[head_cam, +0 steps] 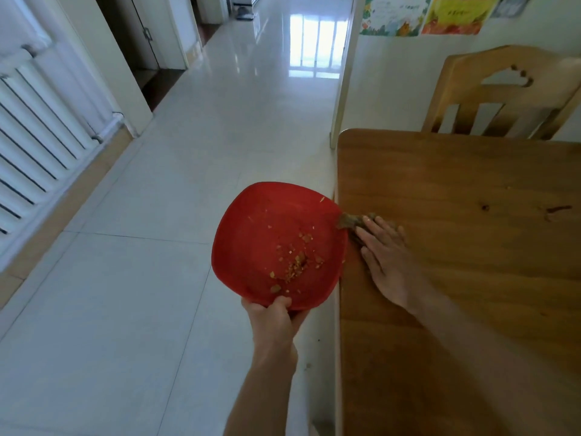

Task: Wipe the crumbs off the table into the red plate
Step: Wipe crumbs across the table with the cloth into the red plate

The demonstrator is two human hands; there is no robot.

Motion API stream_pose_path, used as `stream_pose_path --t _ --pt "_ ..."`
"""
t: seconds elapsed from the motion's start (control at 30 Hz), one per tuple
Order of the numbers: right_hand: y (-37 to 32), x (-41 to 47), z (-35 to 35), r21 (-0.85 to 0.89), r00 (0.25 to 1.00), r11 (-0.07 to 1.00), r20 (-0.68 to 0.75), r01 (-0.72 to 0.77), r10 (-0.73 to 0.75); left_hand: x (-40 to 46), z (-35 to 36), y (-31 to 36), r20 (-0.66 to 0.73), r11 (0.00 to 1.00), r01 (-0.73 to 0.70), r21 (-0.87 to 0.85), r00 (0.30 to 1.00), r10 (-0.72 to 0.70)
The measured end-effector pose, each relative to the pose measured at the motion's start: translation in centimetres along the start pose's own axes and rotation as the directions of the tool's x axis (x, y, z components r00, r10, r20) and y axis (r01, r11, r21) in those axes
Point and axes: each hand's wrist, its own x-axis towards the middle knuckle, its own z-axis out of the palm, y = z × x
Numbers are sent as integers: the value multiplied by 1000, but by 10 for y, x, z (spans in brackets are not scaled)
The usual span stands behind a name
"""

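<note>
1. Red plate: rounded-square, glossy, tilted; held off the table's left edge, right rim touching it.
2. Crumbs: orange-brown, clustered mid-plate; a few strays toward the far rim.
3. Left hand: thumb over near rim, clamping the plate.
4. Right hand: fingers straight, pressing a brownish cloth at the table edge; cloth tip overlaps the plate rim.

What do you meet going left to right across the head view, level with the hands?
Radiator → tiled floor → left hand gripping the red plate → brown cloth at the table edge → right hand flat on it → wooden table.
</note>
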Motion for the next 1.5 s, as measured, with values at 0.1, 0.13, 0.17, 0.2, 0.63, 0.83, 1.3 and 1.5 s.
stream_pose_path --t 0.1,0.13,0.17,0.2,0.63,0.83,1.3,1.5 --pt "25 35 -6 -95 989 985 25 -144 147 2 9 2 13 1000 -15 11 1000 15" --pt "30 47 -10 -102 980 977 56 -186 192 2 13 3 20 1000 -21 9 1000 21" --pt "33 58 -11 -94 972 973 85 -213 221 2 16 3 26 1000 -31 4 999 31" --pt "33 64 -12 -80 967 971 105 -226 234 1 21 5 34 999 -44 -2 998 44" --pt "128 -56 -39 -97 948 945 31 -312 316 -37 119 -24 101 995 -33 99 995 23" --pt "159 -37 -43 -64 925 924 21 -377 379 -47 174 -49 146 990 -1 141 989 -20" --pt "312 -144 -92 -133 887 878 -35 -461 460 -56 250 -90 187 992 49 116 980 -70" --pt "295 -104 -76 -106 902 896 -33 -431 430 -72 282 -113 220 988 46 148 972 -78"
